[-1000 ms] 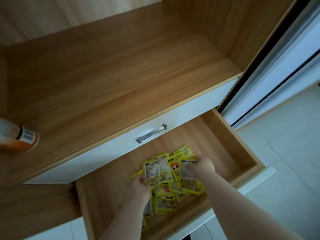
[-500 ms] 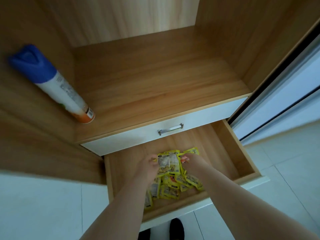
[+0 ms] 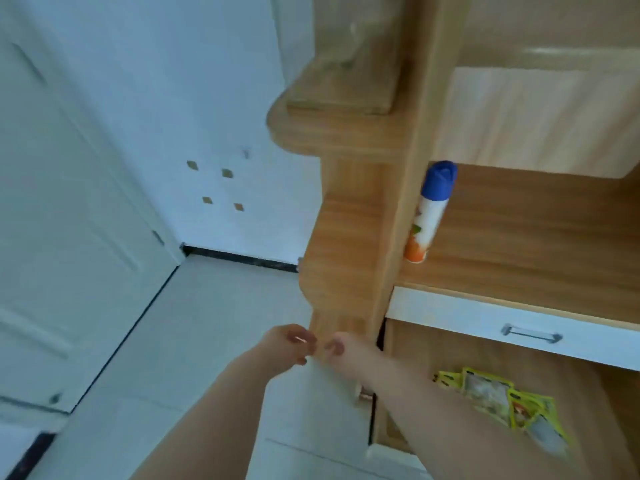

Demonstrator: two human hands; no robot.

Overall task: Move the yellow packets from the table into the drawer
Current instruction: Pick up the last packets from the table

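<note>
Several yellow packets lie in a heap inside the open wooden drawer at the lower right, partly hidden behind my right forearm. My left hand and my right hand are out of the drawer, side by side in front of the cabinet's left side panel. Both hands have loosely curled fingers and hold nothing. The picture is blurred by head motion.
A spray can with a blue cap stands on the wooden shelf above a shut white drawer with a metal handle. A white door and a white wall are on the left, with pale floor tiles below.
Both hands have left the packets and come up out of the drawer to the left. My view has swung sharply left, so the door and floor now show.
</note>
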